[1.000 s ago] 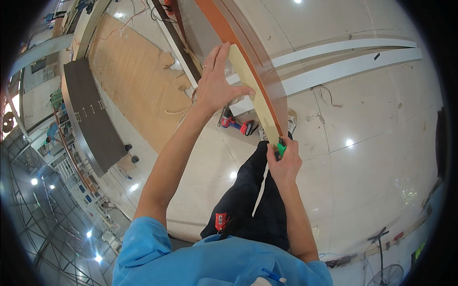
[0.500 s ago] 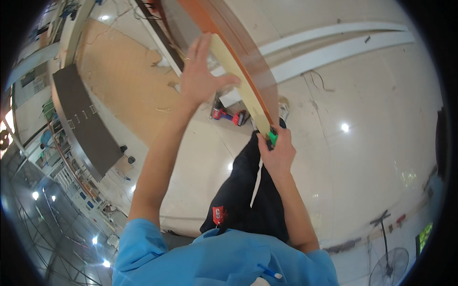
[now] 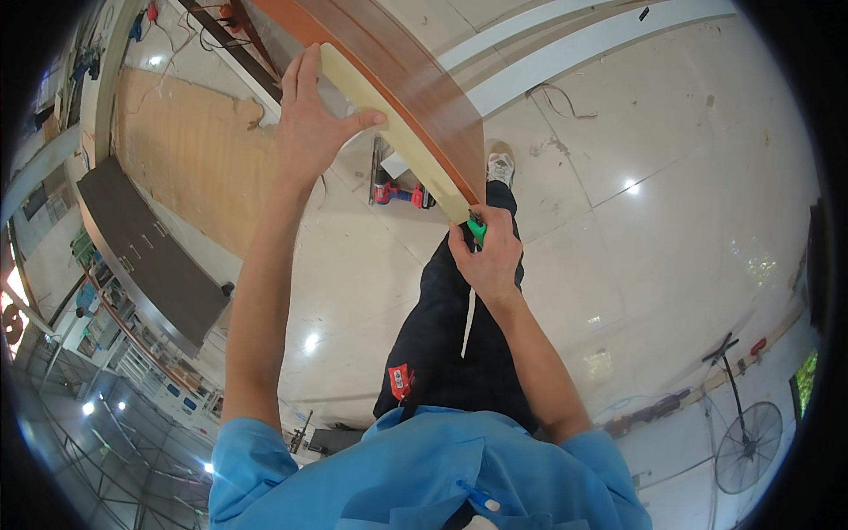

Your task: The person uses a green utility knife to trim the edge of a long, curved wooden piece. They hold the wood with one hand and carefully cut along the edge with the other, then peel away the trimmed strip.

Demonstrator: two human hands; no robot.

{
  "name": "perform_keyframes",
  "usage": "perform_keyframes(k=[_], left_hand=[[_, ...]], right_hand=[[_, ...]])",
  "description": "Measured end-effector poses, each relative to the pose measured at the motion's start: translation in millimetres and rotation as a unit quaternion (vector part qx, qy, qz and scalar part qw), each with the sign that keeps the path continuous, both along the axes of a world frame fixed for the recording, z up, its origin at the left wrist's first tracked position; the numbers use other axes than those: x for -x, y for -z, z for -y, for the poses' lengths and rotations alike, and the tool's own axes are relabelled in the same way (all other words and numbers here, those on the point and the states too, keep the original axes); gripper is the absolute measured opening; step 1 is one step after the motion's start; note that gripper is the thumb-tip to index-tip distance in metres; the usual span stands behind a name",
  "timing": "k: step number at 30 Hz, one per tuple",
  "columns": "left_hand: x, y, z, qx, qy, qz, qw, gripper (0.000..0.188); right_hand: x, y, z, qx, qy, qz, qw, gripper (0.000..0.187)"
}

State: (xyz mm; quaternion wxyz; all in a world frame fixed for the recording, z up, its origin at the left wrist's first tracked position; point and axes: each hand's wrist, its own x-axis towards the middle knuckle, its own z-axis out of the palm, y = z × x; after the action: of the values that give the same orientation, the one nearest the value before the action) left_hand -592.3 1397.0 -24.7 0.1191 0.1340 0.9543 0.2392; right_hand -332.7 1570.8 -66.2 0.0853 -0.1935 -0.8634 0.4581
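Note:
A long brown-orange panel (image 3: 408,66) extends away from me, with a pale yellow strip (image 3: 393,132) along its near side. My left hand (image 3: 309,132) lies against the strip's far part, its fingers stretched along the side and its thumb spread across the pale face. At the near end, my right hand (image 3: 488,256) is closed around a small green tool (image 3: 477,228) with a dark part. The tool is against the strip's end corner; its working tip is hidden, and I cannot tell its exact kind.
A red-and-blue cordless drill (image 3: 402,194) lies on the floor below the strip. White boards (image 3: 565,57) lie beyond the panel. To the left are a brown cardboard sheet (image 3: 190,155) and a dark cabinet (image 3: 150,252). A standing fan (image 3: 749,446) is at lower right.
The view has shifted and turned slightly, so the panel and both hands appear farther left. The left hand still lies on the strip, and the right still holds the green tool at its near end.

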Motion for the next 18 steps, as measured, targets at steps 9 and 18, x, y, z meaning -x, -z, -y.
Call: perform_keyframes(k=[9, 18], left_hand=[[-0.9, -6.7, -4.1, 0.001, -0.011, 0.011, 1.000, 0.127], [-1.4, -6.5, -4.2, 0.008, -0.015, 0.010, 1.000, 0.126]], right_hand=[[1.9, -2.7, -0.1, 0.011, 0.005, -0.007, 1.000, 0.037], [4.6, -6.5, -0.4, 0.038, 0.024, -0.003, 0.999, 0.037]])
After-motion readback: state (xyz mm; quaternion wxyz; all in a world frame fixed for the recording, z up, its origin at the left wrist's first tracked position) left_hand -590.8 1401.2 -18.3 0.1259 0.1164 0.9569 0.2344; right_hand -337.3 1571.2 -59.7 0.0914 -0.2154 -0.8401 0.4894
